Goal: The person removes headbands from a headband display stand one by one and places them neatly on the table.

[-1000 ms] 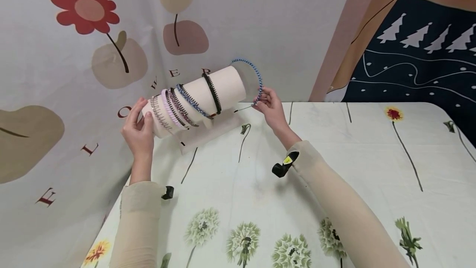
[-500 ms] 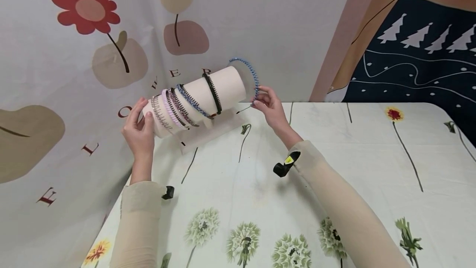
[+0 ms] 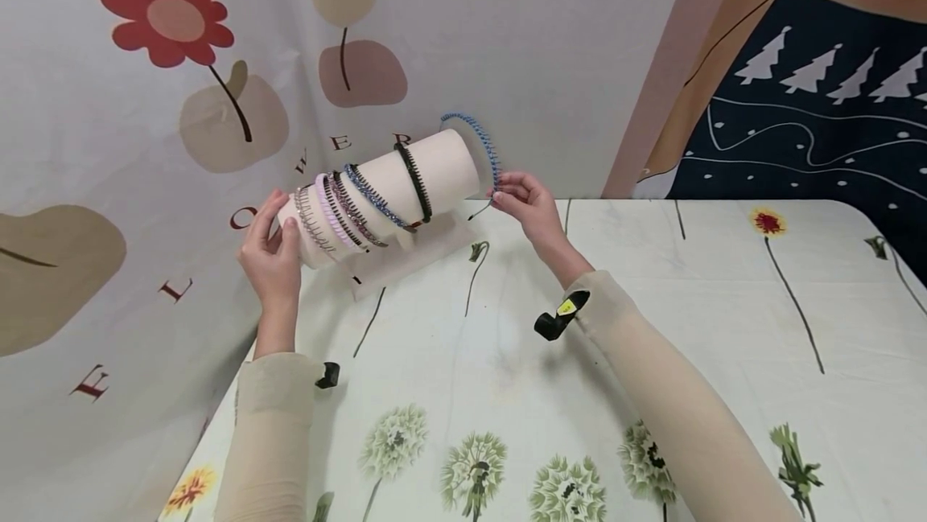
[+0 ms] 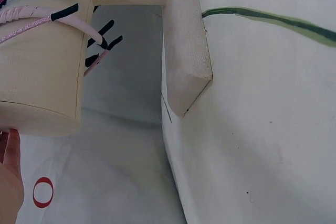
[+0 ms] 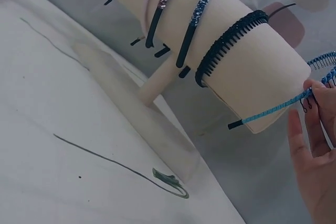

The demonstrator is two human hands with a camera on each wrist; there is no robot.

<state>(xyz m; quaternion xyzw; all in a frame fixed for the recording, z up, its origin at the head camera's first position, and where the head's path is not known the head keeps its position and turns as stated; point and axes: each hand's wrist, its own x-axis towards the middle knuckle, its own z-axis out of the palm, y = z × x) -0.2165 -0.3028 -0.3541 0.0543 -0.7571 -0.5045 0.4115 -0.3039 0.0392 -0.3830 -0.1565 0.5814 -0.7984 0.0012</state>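
Note:
A pale padded cylinder stand [image 3: 451,164] carries several toothed headbands side by side, among them a black headband [image 3: 414,182], a blue glittery headband [image 3: 372,196] and a lilac headband [image 3: 329,208]. At the cylinder's left end my left hand [image 3: 271,252] rests its fingers and thumb; only its edge shows in the left wrist view. My right hand [image 3: 532,204] pinches a bright blue headband [image 3: 481,136] by one side. That headband arches around the cylinder's right end, and its dark tip [image 5: 235,125] overlaps the cylinder's end in the right wrist view.
The stand's flat base [image 3: 416,261] sits on a white flowered tablecloth [image 3: 449,377] under a short post [image 5: 157,80]. Behind it hangs a pale printed cloth [image 3: 492,39]. A dark cloth with white trees [image 3: 811,128] hangs at right.
My right hand has brought the bright blue headband slightly left, further over the cylinder's right end. The left hand and the stand have stayed put.

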